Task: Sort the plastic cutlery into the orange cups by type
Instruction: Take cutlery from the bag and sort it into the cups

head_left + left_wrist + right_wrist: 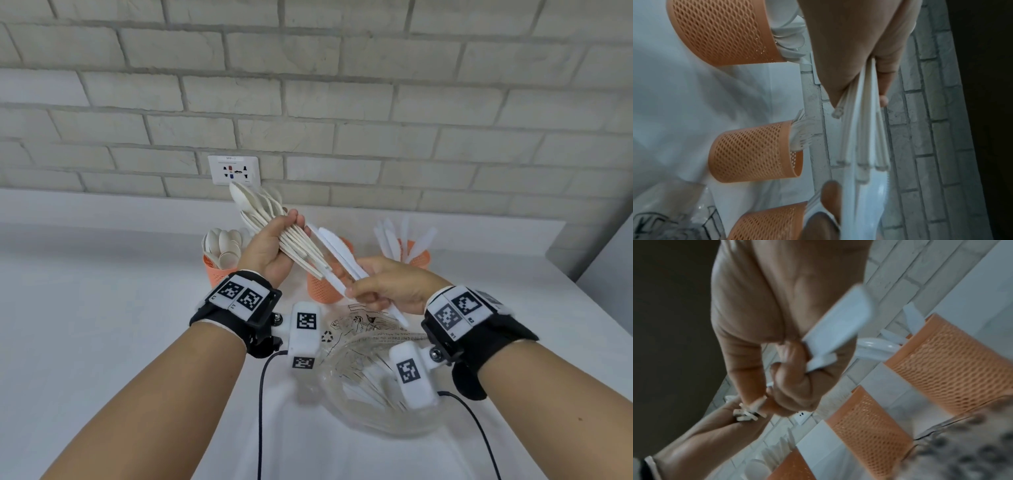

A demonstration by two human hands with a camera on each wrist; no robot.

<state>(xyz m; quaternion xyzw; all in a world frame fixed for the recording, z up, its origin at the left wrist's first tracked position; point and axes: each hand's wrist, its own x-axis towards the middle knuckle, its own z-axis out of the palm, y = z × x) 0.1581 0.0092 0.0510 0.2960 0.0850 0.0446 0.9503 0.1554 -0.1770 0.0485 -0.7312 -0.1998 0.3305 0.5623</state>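
The brick wall (342,102) stood behind the white table (102,325), a socket plate (234,170) set low in it. On the table near the person lay a clear plastic bag (359,387) with printed markings, pale cutlery showing through it. Beyond the bag stood three orange cups in a row: the left cup (216,272) held spoons, the middle cup (320,291), largely hidden behind the hands in the head view, held forks as seen from the left wrist, and the right cup (419,257) held knives. Above the middle cup the left hand (270,246) was raised, fingers and thumb curled round a bundle of spoons (274,226), bowls pointing up toward the wall, handle ends fanned downward. The right hand (387,286), just beside the left, was closed round the handles of a few white knives (337,251), blades angled up-left and lying against the spoon handles. Both wrists carried black straps bearing marker tags.
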